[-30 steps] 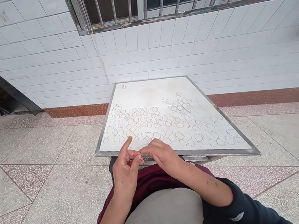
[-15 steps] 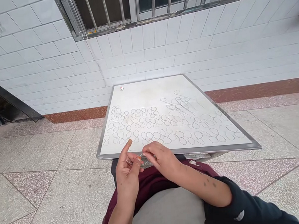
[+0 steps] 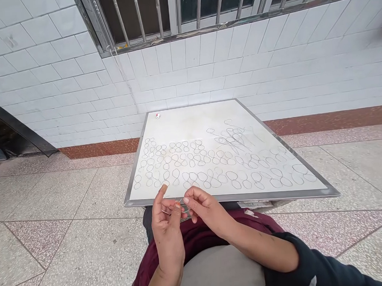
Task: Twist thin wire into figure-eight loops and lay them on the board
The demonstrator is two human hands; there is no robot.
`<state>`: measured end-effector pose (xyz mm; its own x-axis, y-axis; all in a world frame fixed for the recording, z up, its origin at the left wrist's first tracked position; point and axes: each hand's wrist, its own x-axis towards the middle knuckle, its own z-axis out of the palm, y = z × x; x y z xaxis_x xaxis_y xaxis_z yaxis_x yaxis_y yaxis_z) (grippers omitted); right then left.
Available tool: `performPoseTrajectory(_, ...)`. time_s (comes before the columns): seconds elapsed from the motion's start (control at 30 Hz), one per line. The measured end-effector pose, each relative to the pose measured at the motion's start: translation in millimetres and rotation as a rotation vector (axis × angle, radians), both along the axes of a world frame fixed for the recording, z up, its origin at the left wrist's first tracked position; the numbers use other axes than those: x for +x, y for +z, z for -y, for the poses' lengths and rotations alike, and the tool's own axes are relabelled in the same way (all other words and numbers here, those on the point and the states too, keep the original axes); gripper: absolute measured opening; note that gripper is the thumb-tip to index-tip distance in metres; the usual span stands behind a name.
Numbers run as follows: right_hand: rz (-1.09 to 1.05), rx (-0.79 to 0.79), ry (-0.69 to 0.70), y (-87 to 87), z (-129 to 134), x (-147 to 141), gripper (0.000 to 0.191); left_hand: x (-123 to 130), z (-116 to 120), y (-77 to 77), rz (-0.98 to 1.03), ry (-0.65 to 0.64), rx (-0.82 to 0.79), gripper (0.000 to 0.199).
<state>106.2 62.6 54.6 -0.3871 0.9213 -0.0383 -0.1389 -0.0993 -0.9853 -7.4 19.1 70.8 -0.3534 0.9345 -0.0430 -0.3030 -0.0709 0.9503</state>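
Between my two hands is a thin, shiny wire [image 3: 185, 211] bent into loops, just in front of the table's near edge. My left hand [image 3: 168, 223] pinches it between thumb and fingers, with the index finger raised. From the other side, my right hand [image 3: 204, 208] grips the wire between thumb and index finger, its other fingers curled. The exact crossing of the wire is partly hidden by the fingertips. Beyond my hands, rows of wire figure-eight loops [image 3: 234, 180] lie on the white tabletop [image 3: 190, 121].
A tangle of loose wire pieces [image 3: 234, 136] lies at the table's right middle. A small red-and-white object [image 3: 158, 116] sits at the far left corner. The grey metal rim [image 3: 277, 195] borders the table, which stands against a tiled wall [image 3: 194, 79] below a barred window.
My right hand has turned slightly, its fingers showing more, and its thumb has come closer to the left thumb. Both hands still hold the wire. The camera view has shifted a little.
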Motion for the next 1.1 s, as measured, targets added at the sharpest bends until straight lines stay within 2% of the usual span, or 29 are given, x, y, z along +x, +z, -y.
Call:
performPoseTrajectory(0.13, -0.166, -0.059, -0.006, 1.4, 0.1, -0.9, 0.028, -1.9, -1.3, -1.3, -0.003, -0.023, 0.022, 0.047)
performPoseTrajectory(0.27, -0.096, -0.045, -0.046, 2.5, -2.9, -0.8, 0.028, -2.4, -2.6, -4.2, 0.029, -0.092, 0.017, 0.043)
performPoseTrajectory(0.43, -0.061, 0.011, -0.056, 3.0, -5.9, -0.2, 0.031, -0.9, -3.0, -3.1, 0.125, -0.079, 0.002, 0.044)
performPoseTrajectory(0.63, -0.283, -0.108, 0.033, -5.0, -3.2, -0.2, 0.027, -3.2, -3.3, 2.0, 0.193, -0.074, -0.001, 0.046)
performPoseTrajectory(0.83, -0.438, -0.341, 0.014, -4.1, 0.3, -3.4, 0.034, -5.5, -4.0, -0.7, 0.208, -0.047, -0.005, 0.045)
performPoseTrajectory(1.1, -0.420, -0.339, 0.036, -3.6, -0.4, -0.4, 0.030, -5.9, -4.0, 2.4, 0.219, -0.047, -0.039, 0.043)
